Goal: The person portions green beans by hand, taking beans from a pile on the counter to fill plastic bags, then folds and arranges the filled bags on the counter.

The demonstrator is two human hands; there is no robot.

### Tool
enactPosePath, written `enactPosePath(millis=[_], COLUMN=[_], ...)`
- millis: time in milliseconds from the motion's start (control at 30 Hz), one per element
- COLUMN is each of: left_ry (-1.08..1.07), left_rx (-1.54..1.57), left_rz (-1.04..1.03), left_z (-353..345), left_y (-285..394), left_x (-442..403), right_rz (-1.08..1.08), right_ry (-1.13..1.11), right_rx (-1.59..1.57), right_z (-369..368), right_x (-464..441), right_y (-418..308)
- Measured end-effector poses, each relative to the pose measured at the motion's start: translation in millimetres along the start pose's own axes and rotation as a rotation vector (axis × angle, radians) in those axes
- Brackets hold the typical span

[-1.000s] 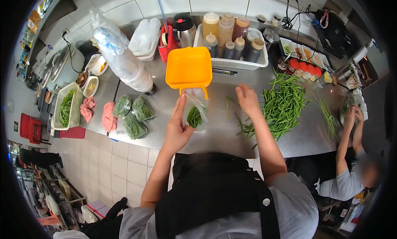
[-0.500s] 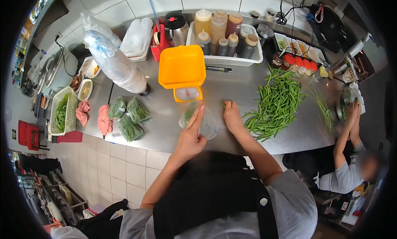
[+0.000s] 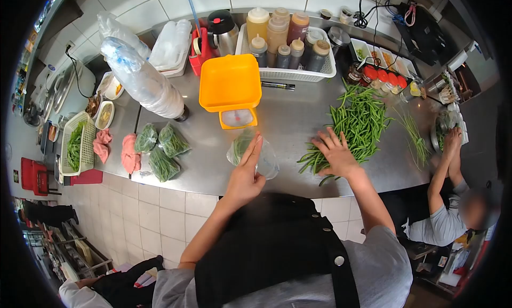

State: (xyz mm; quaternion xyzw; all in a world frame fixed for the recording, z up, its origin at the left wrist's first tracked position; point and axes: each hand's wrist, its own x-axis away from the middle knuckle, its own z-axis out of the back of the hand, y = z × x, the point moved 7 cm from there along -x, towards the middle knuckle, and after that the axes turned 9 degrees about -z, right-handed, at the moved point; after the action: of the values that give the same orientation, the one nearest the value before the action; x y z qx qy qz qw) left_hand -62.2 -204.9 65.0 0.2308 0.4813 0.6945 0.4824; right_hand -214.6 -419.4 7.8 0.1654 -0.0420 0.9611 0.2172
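My left hand (image 3: pixel 246 176) is closed on a clear plastic bag (image 3: pixel 269 161), its index and middle fingers stretched along it. Something green shows through the bag's far part. With fingers spread, my right hand (image 3: pixel 338 154) lies on the near left edge of a heap of green beans (image 3: pixel 358 120). Just beyond the bag stands an orange kitchen scale (image 3: pixel 250 121) with an orange square tray (image 3: pixel 230 86) on top, which looks bare. Left of it lie several filled bags of cut greens (image 3: pixel 164 164).
A white basket of squeeze bottles (image 3: pixel 320 76) stands at the back. Pink cloths (image 3: pixel 130 154), a wrapped stack of cups (image 3: pixel 141 81) and a basket of greens (image 3: pixel 88 161) are at left. At right, a co-worker's hands (image 3: pixel 452 142) are over a bowl, past some long thin stalks (image 3: pixel 416 137).
My right hand has moved right from beside the bag onto the beans, and its fingers have spread. Some beans now lie farther left. My left hand stays at the bag.
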Motion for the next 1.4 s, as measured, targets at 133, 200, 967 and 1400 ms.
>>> enactPosePath(millis=[133, 200, 967, 1400], left_ry=[-0.018, -0.028, -0.028, -0.034], left_rx=[-0.013, -0.013, 0.0, 0.067], left_rz=[-0.026, -0.027, -0.088, -0.018], left_z=[-3, -3, -14, -19], left_y=[1, 3, -1, -14], left_x=[-3, -4, -21, -15], right_rz=[0.122, 0.147, -0.05, -0.112], right_ry=[0.057, 0.087, 0.344, 0.251], right_rx=[0.154, 0.041, -1.63, -1.627], right_z=[-13, -28, 28, 29], right_x=[7, -1, -49, -65], right_y=[-12, -1, 10, 8])
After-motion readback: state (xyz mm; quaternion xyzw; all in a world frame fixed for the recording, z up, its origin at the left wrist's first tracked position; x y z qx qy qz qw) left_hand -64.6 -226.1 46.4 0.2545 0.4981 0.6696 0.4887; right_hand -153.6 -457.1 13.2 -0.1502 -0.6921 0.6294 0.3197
